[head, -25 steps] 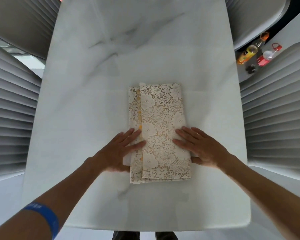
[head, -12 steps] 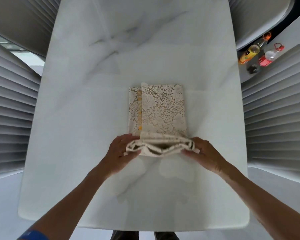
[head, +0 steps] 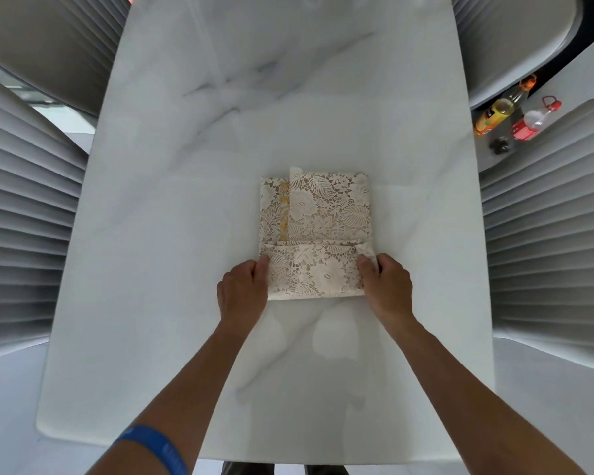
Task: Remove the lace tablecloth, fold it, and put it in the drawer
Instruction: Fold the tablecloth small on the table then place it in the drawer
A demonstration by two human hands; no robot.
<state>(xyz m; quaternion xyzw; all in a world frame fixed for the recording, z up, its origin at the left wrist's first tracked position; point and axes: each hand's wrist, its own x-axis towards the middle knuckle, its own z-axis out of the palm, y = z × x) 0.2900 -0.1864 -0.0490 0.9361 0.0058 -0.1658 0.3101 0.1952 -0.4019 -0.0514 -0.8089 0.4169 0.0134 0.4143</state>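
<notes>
Nearest the camera, a blue wristband (head: 155, 447) is worn on the left forearm. Beyond it, the near flap of the lace tablecloth (head: 318, 234) is pinched at its left edge by the left hand (head: 242, 291) and at its right edge by the right hand (head: 386, 289), each grip clamped on the cloth. The tablecloth is laid folded at the middle of the marble bench (head: 186, 234). Two bottles (head: 515, 113) are seen far right of the tablecloth.

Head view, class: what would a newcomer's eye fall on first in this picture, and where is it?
First, the cream lace tablecloth, folded into a small packet at the middle of the white marble table. Next, the two hands gripping its near flap, the left hand at the left edge and the right hand at the right. Last, the colourful bottles on a ledge at far right.
</notes>
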